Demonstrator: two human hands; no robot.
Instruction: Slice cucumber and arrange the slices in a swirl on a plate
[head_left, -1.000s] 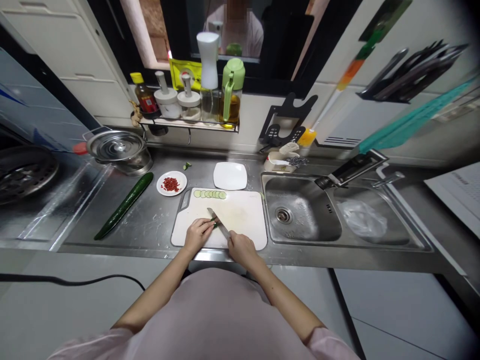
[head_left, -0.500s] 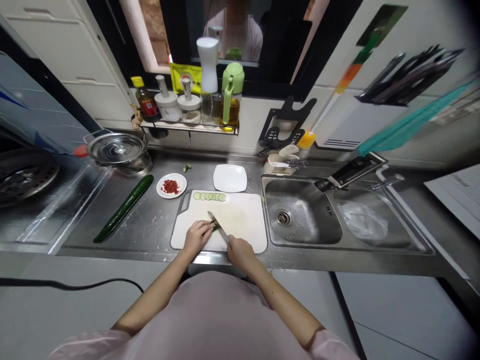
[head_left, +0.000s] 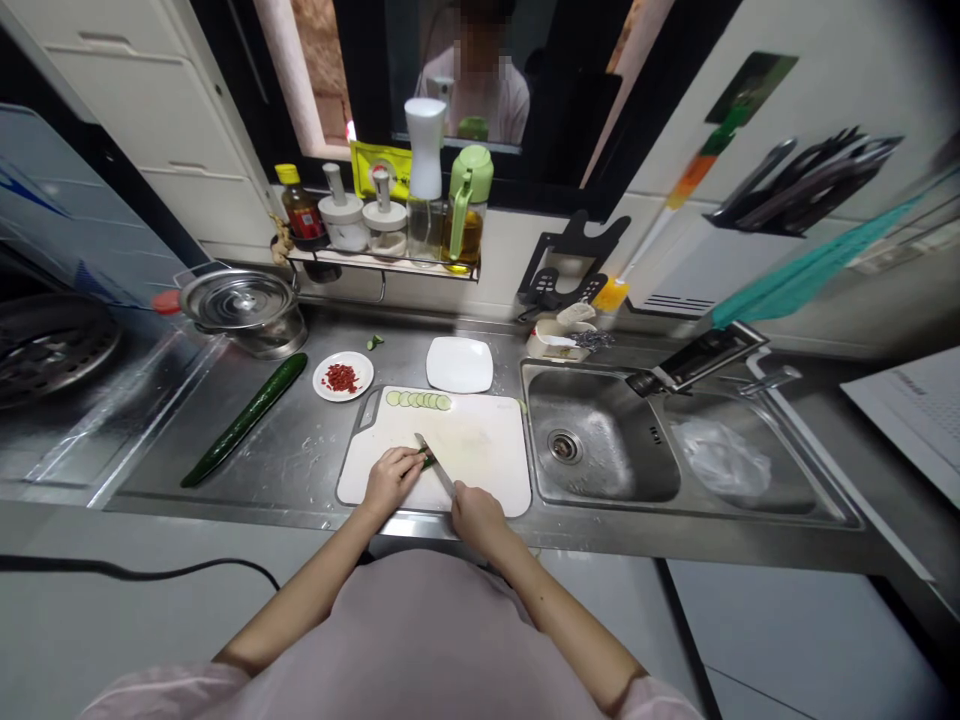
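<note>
My left hand (head_left: 393, 481) is closed over a short piece of cucumber (head_left: 427, 459) on the white cutting board (head_left: 480, 460), hiding most of it. The handle of a kitchen knife (head_left: 441, 474) is wrapped in my right hand (head_left: 478, 517). Its blade slants up and left, touching the cucumber beside my left fingertips. A row of overlapping cucumber slices (head_left: 418, 400) lies along the board's far edge. Behind the board sits a white square plate (head_left: 460, 365), and to its left a round plate (head_left: 367, 377) bears chopped red pieces (head_left: 341, 378).
A whole cucumber (head_left: 245, 420) lies at the left, near a lidded steel pot (head_left: 259, 315). The sink (head_left: 607, 470) adjoins the board's right side. A rack (head_left: 390, 266) of bottles and jars hangs at the back. Green scraps (head_left: 375, 342) lie behind the round plate.
The view has tilted slightly, so everything sits a little lower. Both hands stay at the cucumber, with the knife blade shifted only slightly.
</note>
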